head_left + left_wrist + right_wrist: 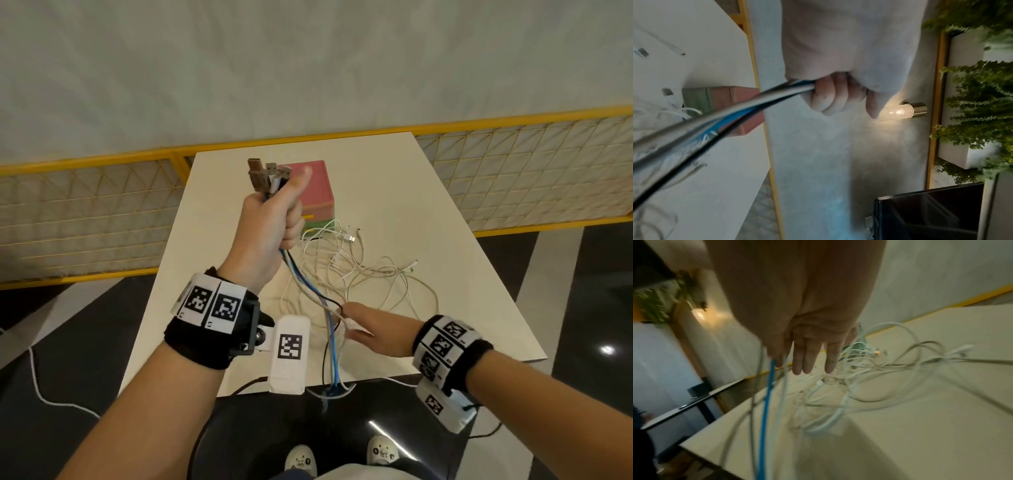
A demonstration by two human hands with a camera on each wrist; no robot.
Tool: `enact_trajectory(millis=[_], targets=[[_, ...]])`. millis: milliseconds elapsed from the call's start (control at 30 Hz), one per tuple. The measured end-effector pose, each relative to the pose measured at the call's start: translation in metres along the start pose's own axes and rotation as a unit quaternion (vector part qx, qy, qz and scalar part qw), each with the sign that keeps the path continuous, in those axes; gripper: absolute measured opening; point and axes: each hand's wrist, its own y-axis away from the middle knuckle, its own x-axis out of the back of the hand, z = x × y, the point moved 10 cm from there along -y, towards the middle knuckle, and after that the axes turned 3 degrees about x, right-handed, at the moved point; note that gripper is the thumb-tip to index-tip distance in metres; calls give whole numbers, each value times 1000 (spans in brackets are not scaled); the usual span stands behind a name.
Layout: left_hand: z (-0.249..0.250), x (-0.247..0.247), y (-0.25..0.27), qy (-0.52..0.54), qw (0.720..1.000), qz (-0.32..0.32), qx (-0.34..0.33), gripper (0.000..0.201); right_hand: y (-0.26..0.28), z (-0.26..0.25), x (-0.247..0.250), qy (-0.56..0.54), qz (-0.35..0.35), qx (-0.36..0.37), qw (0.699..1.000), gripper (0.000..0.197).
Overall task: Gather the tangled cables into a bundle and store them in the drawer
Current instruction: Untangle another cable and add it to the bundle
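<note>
From the head view, my left hand (pixel 270 226) is raised above the desk (pixel 445 212) in a tight fist around a bunch of cables (pixel 308 284), thumb up, with the USB plugs (pixel 265 173) sticking out of the top toward twelve o'clock. The gripped strands, blue, white and black, drop toward six o'clock and hang over the near desk edge. My right hand (pixel 373 330) reaches in from four o'clock with its fingers extended, the tips at those hanging strands. The rest of the tangle of white cables (pixel 373 270) lies loose on the desk, just in front of the pink and green drawer box (pixel 313 192). In the left wrist view, my fingers (pixel 830 97) are curled hard round the bundle, which runs off toward eight o'clock past the box (pixel 723 100). In the right wrist view, my right hand (pixel 807 340) is flat and released, fingers (pixel 807 356) straight and close together; the blue cable (pixel 766 395) and a white one pass by my thumb, though blur keeps me from telling whether it pinches them.
</note>
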Motion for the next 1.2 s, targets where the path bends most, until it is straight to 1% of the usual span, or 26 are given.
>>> enact_trajectory(millis=[33,67,100,133,167,200,233,267,300,333,400,467,533,600,700,767,800,833,867,900,967,1033,1067,1133,1200], targets=[[0,1,-2,-18,1000,-5,2,55,7,13,7,-1,11,-4,1000,32],[-2,2,-4,-36,999,-8,8,55,13,26,21,-17,46,-14,999,37],[-6,2,-6,-50,999,-10,15,56,19,42,40,-35,108,-34,993,39],[-10,4,-8,-59,998,-7,25,56,27,60,62,-39,187,-62,980,38],[-15,4,-10,-63,997,-5,33,56,36,81,83,-29,262,-105,959,36],[-20,3,-12,-67,997,-2,40,56,47,103,99,-14,316,-161,935,31],[-25,2,-14,-74,996,0,46,55,56,126,108,1,341,-220,914,25],[-29,0,-14,-86,995,2,52,56,62,149,112,10,344,-273,898,21],[-32,-1,-15,-103,993,5,56,57,65,170,110,11,333,-316,888,21],[-35,-3,-16,-123,991,7,59,59,66,187,106,4,317,-347,882,24],[-39,-8,-18,-163,985,2,62,63,63,207,97,-19,287,-387,876,32],[-42,-11,-20,-190,979,-4,68,67,56,215,87,-36,251,-408,877,42],[-44,-13,-21,-197,978,0,72,68,51,220,82,-21,224,-423,878,46],[-44,-12,-22,-188,979,9,73,67,51,222,82,16,214,-430,877,41],[-44,-9,-22,-178,981,28,71,66,51,223,86,72,209,-434,873,27],[-43,-7,-22,-175,981,36,70,65,50,222,86,95,185,-442,873,27],[-44,-7,-23,-173,982,36,70,65,49,221,87,98,184,-439,874,28],[-44,-7,-23,-171,982,35,71,64,48,217,91,96,202,-428,876,28],[-44,-6,-23,-170,983,31,67,61,47,211,98,87,242,-406,877,26],[-44,-6,-23,-173,983,26,60,58,47,200,109,70,296,-373,876,22],[-44,-7,-24,-184,982,16,42,45,49,168,133,35,405,-282,869,14],[-45,-10,-26,-167,985,10,37,36,51,122,157,26,479,-162,862,13],[-46,-12,-28,-151,988,8,37,37,51,97,167,22,502,-98,859,12],[-46,-19,-32,-119,992,-1,33,47,49,50,178,10,509,15,860,7],[-46,-26,-34,-90,995,-6,35,57,44,15,184,-33,498,89,862,13]])
